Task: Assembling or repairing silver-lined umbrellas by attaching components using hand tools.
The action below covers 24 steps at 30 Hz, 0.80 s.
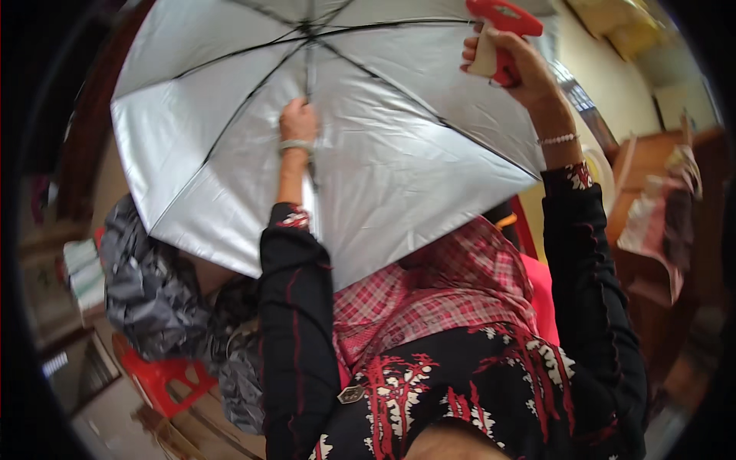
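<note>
An open umbrella (376,161) with a silver inner lining fills the upper middle, its dark ribs spreading from a hub near the top edge. My left hand (298,123) is closed round its shaft below the hub. At the upper right, my right hand (515,61) grips a red and cream pistol-shaped tagging gun (506,17), raised beside the umbrella's right edge. The gun's tip, toward the top edge, is partly out of view. Below the canopy, a red plaid cloth (452,284) lies over my lap.
Crumpled dark grey plastic bags (149,284) stand at the left, near a red plastic chair (172,383). A pale stack (83,272) sits farther left. On the right is brown wooden furniture (652,165) with cloths on it. Yellow packages (625,27) show at the upper right.
</note>
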### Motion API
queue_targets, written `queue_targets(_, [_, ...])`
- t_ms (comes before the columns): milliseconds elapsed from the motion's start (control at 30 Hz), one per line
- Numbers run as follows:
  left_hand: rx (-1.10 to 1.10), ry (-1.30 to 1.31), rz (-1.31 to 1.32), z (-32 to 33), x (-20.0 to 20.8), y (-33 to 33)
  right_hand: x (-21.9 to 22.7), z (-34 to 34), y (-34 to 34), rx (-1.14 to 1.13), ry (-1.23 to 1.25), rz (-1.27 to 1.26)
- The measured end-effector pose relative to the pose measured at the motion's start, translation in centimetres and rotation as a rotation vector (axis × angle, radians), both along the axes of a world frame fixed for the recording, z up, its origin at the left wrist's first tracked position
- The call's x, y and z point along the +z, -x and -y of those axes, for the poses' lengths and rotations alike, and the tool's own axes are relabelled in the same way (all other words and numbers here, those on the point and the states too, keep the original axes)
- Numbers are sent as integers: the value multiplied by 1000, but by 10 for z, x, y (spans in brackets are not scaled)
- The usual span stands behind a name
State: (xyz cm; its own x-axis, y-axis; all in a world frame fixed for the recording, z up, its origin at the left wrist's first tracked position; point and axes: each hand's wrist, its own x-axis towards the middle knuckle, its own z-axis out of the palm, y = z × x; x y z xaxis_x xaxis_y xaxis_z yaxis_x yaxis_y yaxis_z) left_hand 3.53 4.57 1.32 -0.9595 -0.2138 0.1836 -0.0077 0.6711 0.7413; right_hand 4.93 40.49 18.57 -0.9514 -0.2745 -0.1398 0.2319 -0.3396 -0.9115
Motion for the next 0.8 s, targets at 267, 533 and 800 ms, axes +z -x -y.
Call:
queue_targets(267, [-54, -58, 164, -5, 22, -9, -21, -180, -106, -266, -247, -41])
queue_targets(533, [-214, 530, 73, -4, 32, -13, -107, -203, -209, -54, -685, 367])
queue_targets(800, [-410, 374, 197, -27, 92, -70, -163, -197, -213, 54, -963, 276])
